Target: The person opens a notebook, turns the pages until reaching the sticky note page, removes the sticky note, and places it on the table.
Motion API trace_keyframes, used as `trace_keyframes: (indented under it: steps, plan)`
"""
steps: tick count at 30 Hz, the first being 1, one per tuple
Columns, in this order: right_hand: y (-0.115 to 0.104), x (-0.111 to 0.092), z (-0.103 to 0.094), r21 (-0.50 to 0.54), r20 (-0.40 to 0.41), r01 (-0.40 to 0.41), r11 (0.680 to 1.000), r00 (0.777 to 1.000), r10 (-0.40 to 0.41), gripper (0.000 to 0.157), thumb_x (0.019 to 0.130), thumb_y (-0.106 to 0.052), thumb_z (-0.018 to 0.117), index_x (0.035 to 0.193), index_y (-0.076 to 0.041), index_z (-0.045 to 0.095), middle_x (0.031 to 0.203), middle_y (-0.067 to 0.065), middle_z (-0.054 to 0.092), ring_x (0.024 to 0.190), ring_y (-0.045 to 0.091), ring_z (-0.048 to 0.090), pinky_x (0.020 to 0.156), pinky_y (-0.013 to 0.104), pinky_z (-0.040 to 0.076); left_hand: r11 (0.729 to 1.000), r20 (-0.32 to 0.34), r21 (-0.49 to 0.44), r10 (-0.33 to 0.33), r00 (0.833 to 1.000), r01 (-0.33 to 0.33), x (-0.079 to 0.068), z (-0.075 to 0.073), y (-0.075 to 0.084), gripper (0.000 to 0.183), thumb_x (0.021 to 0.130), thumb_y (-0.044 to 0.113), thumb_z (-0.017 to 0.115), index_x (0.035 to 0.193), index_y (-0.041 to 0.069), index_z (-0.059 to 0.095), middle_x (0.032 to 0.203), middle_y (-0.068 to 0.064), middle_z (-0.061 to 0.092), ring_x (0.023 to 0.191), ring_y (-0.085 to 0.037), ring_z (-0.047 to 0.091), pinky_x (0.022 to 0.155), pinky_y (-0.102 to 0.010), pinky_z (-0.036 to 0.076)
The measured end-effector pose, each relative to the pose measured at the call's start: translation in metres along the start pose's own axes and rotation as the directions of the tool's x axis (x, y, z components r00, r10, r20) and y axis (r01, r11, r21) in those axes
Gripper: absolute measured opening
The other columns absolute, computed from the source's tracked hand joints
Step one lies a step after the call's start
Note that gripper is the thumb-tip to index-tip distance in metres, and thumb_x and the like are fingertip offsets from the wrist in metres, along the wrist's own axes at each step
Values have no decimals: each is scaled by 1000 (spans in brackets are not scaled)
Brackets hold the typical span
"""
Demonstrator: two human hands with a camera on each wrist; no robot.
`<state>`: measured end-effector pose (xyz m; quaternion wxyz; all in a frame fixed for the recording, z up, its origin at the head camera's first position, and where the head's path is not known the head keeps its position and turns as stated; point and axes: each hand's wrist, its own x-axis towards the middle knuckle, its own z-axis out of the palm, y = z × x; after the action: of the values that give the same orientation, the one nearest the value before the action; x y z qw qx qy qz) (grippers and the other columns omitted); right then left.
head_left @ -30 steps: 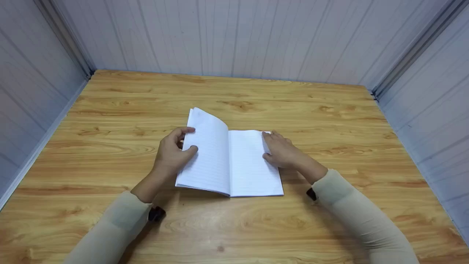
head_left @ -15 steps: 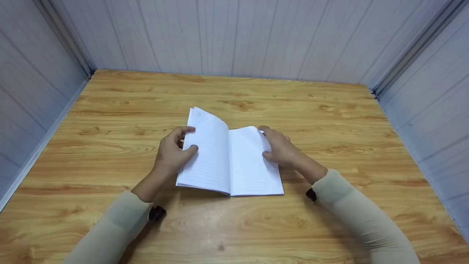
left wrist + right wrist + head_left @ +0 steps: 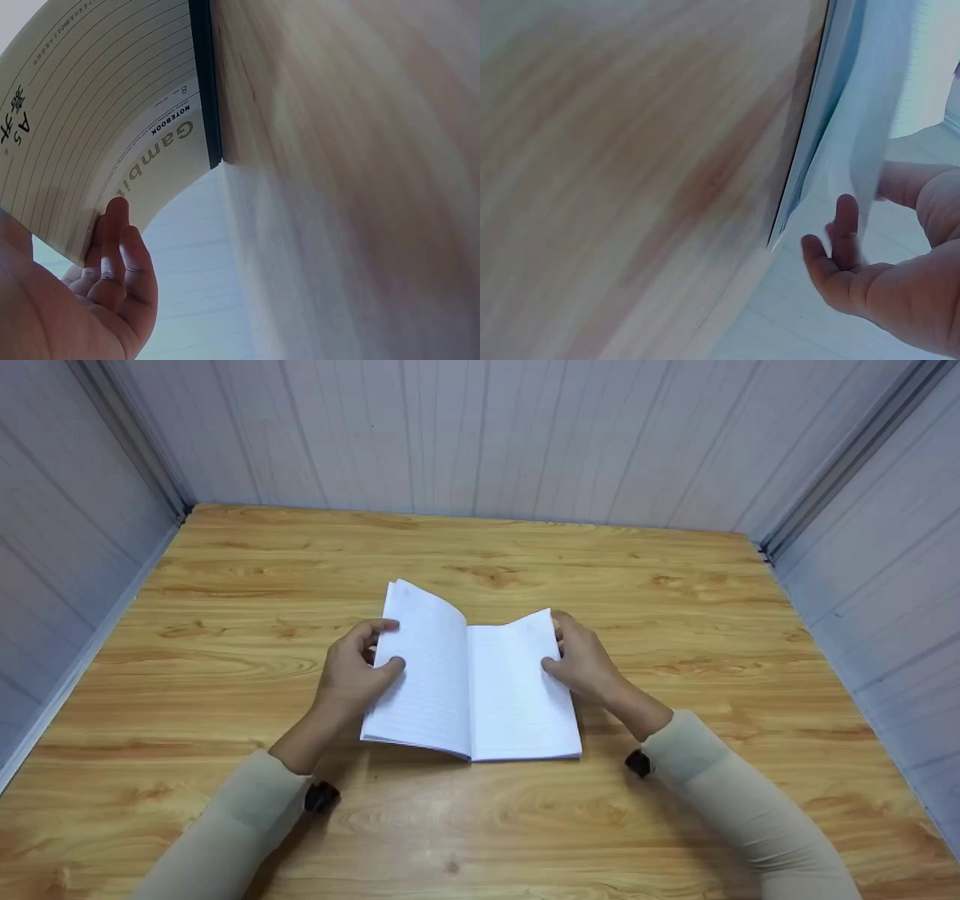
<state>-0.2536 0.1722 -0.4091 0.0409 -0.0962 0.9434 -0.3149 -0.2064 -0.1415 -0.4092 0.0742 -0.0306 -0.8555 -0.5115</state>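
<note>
An open notebook (image 3: 510, 705) with white lined pages lies in the middle of the table. My left hand (image 3: 351, 664) grips its raised left half, thumb on the page and fingers behind. In the left wrist view the notebook's cover (image 3: 112, 112) shows printed lines, "Gambit", "NOTEBOOK" and "A5", along with a dark spine strip (image 3: 206, 82). With my right hand (image 3: 585, 660) I pinch the outer edge of a lifted right page (image 3: 536, 634), its upper corner bent up. The right wrist view shows that page (image 3: 862, 112) standing away from the stack below, between thumb and fingers.
The wood-grain table (image 3: 480, 832) reaches around the notebook on all sides. Pale panelled walls (image 3: 480, 435) rise behind it and at both sides. A small black device (image 3: 322, 796) sits under the left cuff, and another black device (image 3: 638, 763) under the right.
My right hand has gone from resting on the right page's edge to pinching and lifting it; the top corner has risen. The left hand stays where it was.
</note>
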Motion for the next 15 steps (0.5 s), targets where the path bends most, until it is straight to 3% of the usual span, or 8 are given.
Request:
trace_keyframes:
  steps: [4,8,12,15]
  plan:
    - [-2,-4,0,64,-68,29,998,997,-24,65,84,-4,63,142,-1,36,105,11,59,93,22,60,78,34,50,1000,2,2,-8,1000,8,0,1,0,45,78,7,66,122,11,61,107,-7,66,84,-19,51,72,-25,42]
    - [-5,-6,-1,117,-99,112,987,990,-100,40,88,-14,64,126,-4,53,96,8,63,90,21,61,80,36,49,1000,-2,7,-19,1000,19,0,1,0,45,78,8,67,123,11,61,108,-7,65,86,-19,50,75,-28,41]
    - [-6,-8,-1,157,-27,233,960,972,-232,29,97,-24,54,120,-7,61,109,8,67,103,24,62,90,44,48,1000,-5,1,-25,1000,25,0,0,0,45,78,8,67,123,12,61,110,-7,64,87,-20,50,76,-29,41]
    - [-6,-9,1,187,55,310,932,944,-325,30,100,-21,47,123,-10,63,123,5,64,112,25,60,93,45,47,1000,-3,-8,-20,1000,20,0,0,0,43,79,7,66,121,14,62,108,-7,64,85,-20,50,74,-29,41]
